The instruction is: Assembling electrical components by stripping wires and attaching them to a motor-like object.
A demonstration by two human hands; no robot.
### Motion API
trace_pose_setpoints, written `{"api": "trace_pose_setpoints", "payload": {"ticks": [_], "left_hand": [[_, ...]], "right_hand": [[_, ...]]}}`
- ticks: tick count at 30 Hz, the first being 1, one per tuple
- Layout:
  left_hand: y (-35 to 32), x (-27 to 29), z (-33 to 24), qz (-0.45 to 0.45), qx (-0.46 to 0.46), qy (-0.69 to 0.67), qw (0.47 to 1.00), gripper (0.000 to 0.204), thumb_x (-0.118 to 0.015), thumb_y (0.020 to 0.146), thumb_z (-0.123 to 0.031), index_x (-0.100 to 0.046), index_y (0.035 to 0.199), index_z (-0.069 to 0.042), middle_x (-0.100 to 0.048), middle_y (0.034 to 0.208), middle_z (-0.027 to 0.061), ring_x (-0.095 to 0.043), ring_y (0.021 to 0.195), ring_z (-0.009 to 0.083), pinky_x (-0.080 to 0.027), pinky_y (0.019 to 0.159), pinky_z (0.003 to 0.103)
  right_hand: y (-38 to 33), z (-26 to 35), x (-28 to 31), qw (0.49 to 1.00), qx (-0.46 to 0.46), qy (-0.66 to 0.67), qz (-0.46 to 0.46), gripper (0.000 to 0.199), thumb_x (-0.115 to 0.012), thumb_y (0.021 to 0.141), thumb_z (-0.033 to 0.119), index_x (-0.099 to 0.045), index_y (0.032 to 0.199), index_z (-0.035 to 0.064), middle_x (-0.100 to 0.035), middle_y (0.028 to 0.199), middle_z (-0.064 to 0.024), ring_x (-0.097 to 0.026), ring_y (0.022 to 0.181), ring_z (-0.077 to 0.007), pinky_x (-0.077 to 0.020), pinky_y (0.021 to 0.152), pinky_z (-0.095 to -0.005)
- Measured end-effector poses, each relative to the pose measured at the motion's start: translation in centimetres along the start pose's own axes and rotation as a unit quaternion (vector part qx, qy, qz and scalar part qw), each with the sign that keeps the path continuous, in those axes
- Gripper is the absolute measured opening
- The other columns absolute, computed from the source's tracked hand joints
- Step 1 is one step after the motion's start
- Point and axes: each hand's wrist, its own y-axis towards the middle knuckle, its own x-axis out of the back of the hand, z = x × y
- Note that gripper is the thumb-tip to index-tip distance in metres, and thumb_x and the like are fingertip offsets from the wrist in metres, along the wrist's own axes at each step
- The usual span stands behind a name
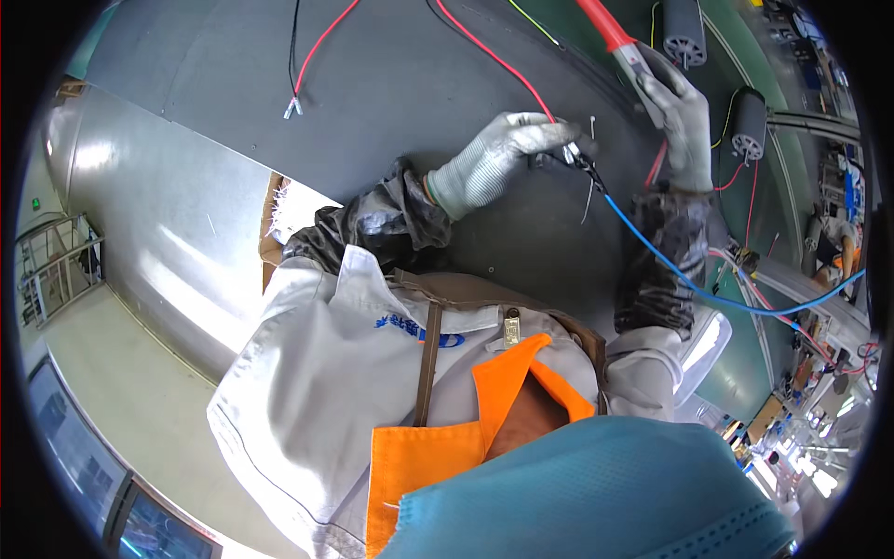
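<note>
My left hand [489,160], in a grey-white knit glove, is closed on a wire joint [571,152]. A red wire [507,67] runs into this joint from above. Black leads connect it to a blue cable [656,250] that curves away to the right. A thin white strip, like a cable tie [588,202], sticks out by the joint. My right hand [684,126], also gloved, grips a tool with a red handle [606,23] and a grey metal body, slanting up to the left. The tool's working end is not clear.
A dark grey work surface [214,70] lies under my hands. Toward its far left, a red and a black wire meet at metal terminals [293,108]. Two dark cylindrical rollers [685,37] with wires stand at the far right. A cardboard box [272,219] sits left of my left arm.
</note>
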Motion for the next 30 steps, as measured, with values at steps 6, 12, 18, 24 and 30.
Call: {"api": "trace_pose_setpoints", "payload": {"ticks": [6, 12, 18, 24, 30], "left_hand": [[1.4, -0.4, 0.1, 0.043, 0.008, 0.005, 0.999, 0.027, -0.057, 0.105, -0.019, -0.069, 0.118, 0.002, -0.073, 0.100, 0.0039, -0.067, 0.088, 0.0100, -0.053, 0.080, 0.025], [1.5, 3.6, 2.8, -0.015, -0.042, -0.007, 0.999, 0.037, -0.056, 0.105, -0.029, -0.068, 0.115, 0.005, -0.072, 0.105, 0.0057, -0.067, 0.097, 0.0121, -0.052, 0.090, 0.028], [0.4, 0.7, 0.1, -0.023, 0.027, -0.007, 0.999, 0.035, -0.052, 0.106, -0.024, -0.069, 0.114, 0.006, -0.073, 0.102, 0.0088, -0.067, 0.094, 0.0129, -0.052, 0.088, 0.028], [-0.2, -0.9, -0.1, 0.018, 0.006, -0.036, 0.999, 0.040, -0.046, 0.110, -0.028, -0.065, 0.120, 0.006, -0.072, 0.104, 0.0100, -0.066, 0.098, 0.0136, -0.051, 0.091, 0.029], [-0.8, 0.2, 4.2, -0.095, -0.144, 0.145, 0.974, 0.030, -0.049, 0.111, -0.019, -0.065, 0.117, 0.005, -0.069, 0.109, 0.0062, -0.063, 0.102, 0.0113, -0.049, 0.093, 0.029]], "right_hand": [[6.1, -3.1, 1.1, 0.986, 0.034, -0.165, -0.005, 0.039, -0.076, 0.085, 0.009, -0.072, 0.124, 0.0005, -0.076, 0.106, -0.0087, -0.070, 0.090, -0.0122, -0.0553, 0.080, -0.0270], [0.4, -0.1, 1.1, 0.887, 0.137, -0.436, -0.068, 0.032, -0.071, 0.090, 0.025, -0.072, 0.119, 0.0108, -0.074, 0.100, -0.0164, -0.070, 0.093, -0.0296, -0.0547, 0.084, -0.0409], [-15.6, -0.3, 10.3, 0.861, 0.091, -0.485, -0.127, 0.035, -0.068, 0.088, 0.017, -0.070, 0.123, 0.0116, -0.072, 0.104, -0.0164, -0.068, 0.099, -0.0372, -0.0552, 0.086, -0.0442], [-24.3, -3.6, 10.5, 0.759, -0.118, -0.615, -0.178, 0.045, -0.071, 0.090, 0.019, -0.064, 0.134, 0.0078, -0.067, 0.117, -0.0210, -0.064, 0.111, -0.0401, -0.0526, 0.092, -0.0489], [-19.8, -0.1, 0.9, 0.926, 0.226, -0.278, 0.116, 0.052, -0.077, 0.087, 0.022, -0.062, 0.134, 0.0039, -0.069, 0.117, -0.0166, -0.067, 0.099, -0.0351, -0.0519, 0.092, -0.0427]]}}
